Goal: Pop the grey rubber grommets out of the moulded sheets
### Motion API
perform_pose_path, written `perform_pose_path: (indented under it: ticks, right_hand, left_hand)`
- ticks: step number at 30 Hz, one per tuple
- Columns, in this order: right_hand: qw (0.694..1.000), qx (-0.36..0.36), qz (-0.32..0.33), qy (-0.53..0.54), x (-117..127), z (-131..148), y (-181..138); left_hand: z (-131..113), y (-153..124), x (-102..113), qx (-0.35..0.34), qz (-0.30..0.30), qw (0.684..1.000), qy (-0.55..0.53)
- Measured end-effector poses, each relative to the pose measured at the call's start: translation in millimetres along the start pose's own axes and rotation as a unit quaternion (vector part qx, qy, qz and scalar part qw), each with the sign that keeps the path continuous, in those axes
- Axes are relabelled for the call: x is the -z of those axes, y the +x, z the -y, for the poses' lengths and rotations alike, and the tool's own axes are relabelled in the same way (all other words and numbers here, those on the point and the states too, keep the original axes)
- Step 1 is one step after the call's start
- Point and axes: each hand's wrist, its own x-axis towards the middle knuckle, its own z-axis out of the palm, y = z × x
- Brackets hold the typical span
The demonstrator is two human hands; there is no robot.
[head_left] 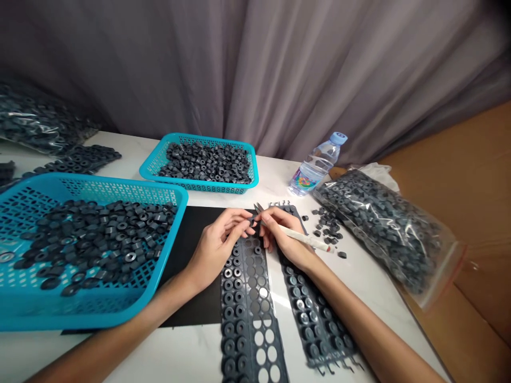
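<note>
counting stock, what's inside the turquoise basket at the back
A heap of small dark rings lies in the turquoise basket; most of its floor and whatever lies beneath the top layer are covered.

One grey curtain [255,69] hangs in vertical folds across the back, paler at centre, darker toward the sides; one white table [363,276], glossy and faintly veined, stands before it; one brown surface [471,175] borders the table at right.
</note>
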Motion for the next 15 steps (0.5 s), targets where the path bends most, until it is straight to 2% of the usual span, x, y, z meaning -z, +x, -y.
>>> perform_pose_path:
  ticks: [5, 9, 12, 15]
  right_hand:
    - [0.987, 0.088, -0.034, -0.131, -1.1, -0.2, -8.1]
    - [0.95, 0.2, -0.047, -0.235, -3.3, 3.0, -13.0]
    - [0.928, 0.256, -0.059, -0.262, -5.8, 4.5, -14.0]
    - [0.921, 0.276, -0.064, -0.269, -7.2, 3.9, -13.3]
  left_hand:
    - [-4.0, 0.6, 0.4, 0.019, 0.006, 1.0, -0.009]
    - [-3.5, 1.7, -0.9, 0.043, 0.001, 0.999, -0.023]
    - [-1.4, 1.9, -1.5, 0.054, 0.005, 0.998, -0.028]
    - [-0.3, 1.9, -1.1, 0.053, 0.013, 0.998, -0.031]
